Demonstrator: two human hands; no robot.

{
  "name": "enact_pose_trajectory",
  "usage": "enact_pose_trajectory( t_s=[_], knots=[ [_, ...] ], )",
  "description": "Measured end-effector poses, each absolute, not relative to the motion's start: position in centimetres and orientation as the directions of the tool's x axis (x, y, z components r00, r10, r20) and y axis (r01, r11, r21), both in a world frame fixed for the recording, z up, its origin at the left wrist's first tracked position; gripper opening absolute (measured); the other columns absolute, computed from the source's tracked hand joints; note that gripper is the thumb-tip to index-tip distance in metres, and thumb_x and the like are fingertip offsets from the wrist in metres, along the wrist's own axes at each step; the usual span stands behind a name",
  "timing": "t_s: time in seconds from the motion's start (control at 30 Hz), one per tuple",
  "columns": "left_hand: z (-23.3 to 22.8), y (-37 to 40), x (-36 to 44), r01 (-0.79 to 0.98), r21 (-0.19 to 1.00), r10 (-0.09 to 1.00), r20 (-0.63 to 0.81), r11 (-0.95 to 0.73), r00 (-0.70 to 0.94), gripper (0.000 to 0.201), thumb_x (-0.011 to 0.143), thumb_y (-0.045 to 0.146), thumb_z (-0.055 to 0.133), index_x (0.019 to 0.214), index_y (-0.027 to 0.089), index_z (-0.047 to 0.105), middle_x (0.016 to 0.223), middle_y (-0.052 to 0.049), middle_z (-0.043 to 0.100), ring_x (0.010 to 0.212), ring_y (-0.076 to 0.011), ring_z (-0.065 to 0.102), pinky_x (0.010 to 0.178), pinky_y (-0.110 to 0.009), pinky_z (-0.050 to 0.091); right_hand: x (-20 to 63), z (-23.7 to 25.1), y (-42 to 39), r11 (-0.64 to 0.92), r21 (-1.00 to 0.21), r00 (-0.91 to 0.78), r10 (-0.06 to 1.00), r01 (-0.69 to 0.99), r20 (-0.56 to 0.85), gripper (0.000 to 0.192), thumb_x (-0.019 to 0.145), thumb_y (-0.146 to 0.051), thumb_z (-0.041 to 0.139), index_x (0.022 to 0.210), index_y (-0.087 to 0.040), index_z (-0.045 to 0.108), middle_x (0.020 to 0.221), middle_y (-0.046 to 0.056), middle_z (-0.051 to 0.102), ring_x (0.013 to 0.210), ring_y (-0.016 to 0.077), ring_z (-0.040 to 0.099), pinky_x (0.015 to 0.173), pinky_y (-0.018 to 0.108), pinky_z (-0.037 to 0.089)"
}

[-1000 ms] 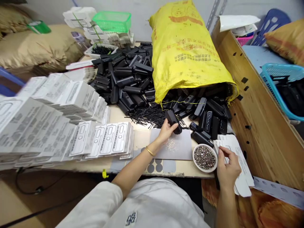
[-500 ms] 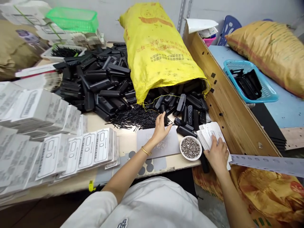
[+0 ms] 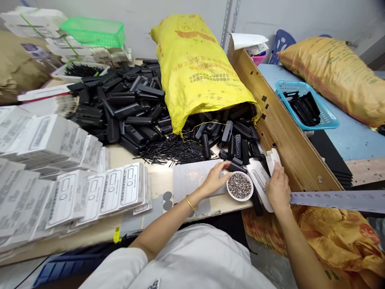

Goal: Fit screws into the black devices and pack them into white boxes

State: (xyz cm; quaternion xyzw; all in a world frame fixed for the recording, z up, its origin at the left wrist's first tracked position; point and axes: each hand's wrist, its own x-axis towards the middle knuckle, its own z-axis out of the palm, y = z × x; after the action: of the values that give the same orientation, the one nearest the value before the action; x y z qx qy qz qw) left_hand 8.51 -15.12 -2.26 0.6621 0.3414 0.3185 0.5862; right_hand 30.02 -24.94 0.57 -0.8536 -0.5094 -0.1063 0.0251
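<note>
**A:** What are the hands doing?

**B:** The left hand rests on a pale grey flat sheet at the near edge of the counter. Its fingers are loosely curled beside a small white bowl of tiny metal screws; I cannot tell whether they pinch anything. The right hand is closed on a fanned stack of white printed cards, just right of the bowl.

**A:** How should this be handled?

**B:** In my judgement, keep a firm thumb on the cards so they do not slide, and keep the wrist clear of the bowl's rim, since it sits at the counter's edge and could tip.

**A:** And the surroundings?

**B:** Beyond the hands lie thin black pins and a heap of black plastic casings spilling from a yellow woven sack. White printed boxes fill the left. A wooden board walls off the right, with a blue plastic basket on a neighbouring blue table beyond it. A green basket sits far left, against a plain wall.
</note>
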Motion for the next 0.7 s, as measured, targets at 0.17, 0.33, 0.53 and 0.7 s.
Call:
enact_pose_trajectory(
  t_s=[0.17, 0.33, 0.53, 0.7],
  knots=[
    [0.6, -18.4, 10.2, -0.308, 0.822, 0.651, -0.097, 0.479, 0.753, 0.072, 0.079, 0.053, 0.068, 0.141, 0.026, 0.043, 0.140, -0.012, 0.052, 0.129, -0.0287, 0.050, 0.108, -0.044, 0.039, 23.0, 3.3, -25.5, -0.204, -0.108, 0.230, 0.892, 0.973, 0.389, 0.068, 0.089, -0.011, 0.036, 0.153, -0.014, 0.014, 0.149, 0.022, 0.039, 0.136, 0.0360, 0.039, 0.103, 0.053, 0.044],
    [0.2, -18.3, 7.0, -0.349, 0.862, 0.890, -0.218, 0.367, 0.400, 0.056, 0.084, 0.050, 0.062, 0.131, 0.019, 0.054, 0.139, -0.010, 0.055, 0.132, -0.0272, 0.047, 0.113, -0.040, 0.033, 17.0, 2.1, -24.0, 0.121, -0.331, -0.032, 0.965, 0.936, 0.260, 0.051, 0.091, -0.020, 0.043, 0.142, -0.018, 0.044, 0.141, 0.018, 0.050, 0.129, 0.0371, 0.047, 0.100, 0.057, 0.045],
    [-4.0, -15.8, 2.3, 0.111, 0.965, 0.884, -0.262, 0.237, 0.388, 0.036, 0.088, 0.033, 0.054, 0.118, 0.013, 0.060, 0.122, -0.013, 0.065, 0.113, -0.0280, 0.060, 0.101, -0.043, 0.045, 20.0, 0.4, -18.0, 0.210, -0.559, -0.195, 0.977, 0.802, 0.088, 0.040, 0.088, -0.020, 0.052, 0.128, -0.020, 0.056, 0.136, 0.013, 0.053, 0.128, 0.0287, 0.046, 0.104, 0.048, 0.044],
    [-5.4, -16.4, 3.5, 0.263, 0.950, 0.938, -0.236, 0.167, 0.255, 0.039, 0.086, 0.023, 0.053, 0.123, 0.012, 0.054, 0.126, -0.017, 0.060, 0.119, -0.0292, 0.055, 0.107, -0.047, 0.038, 21.7, -1.3, -14.9, 0.099, -0.546, -0.235, 0.954, 0.832, -0.185, 0.049, 0.070, -0.010, 0.070, 0.117, -0.020, 0.059, 0.114, 0.009, 0.056, 0.108, 0.0249, 0.054, 0.096, 0.041, 0.046]
  ],
)
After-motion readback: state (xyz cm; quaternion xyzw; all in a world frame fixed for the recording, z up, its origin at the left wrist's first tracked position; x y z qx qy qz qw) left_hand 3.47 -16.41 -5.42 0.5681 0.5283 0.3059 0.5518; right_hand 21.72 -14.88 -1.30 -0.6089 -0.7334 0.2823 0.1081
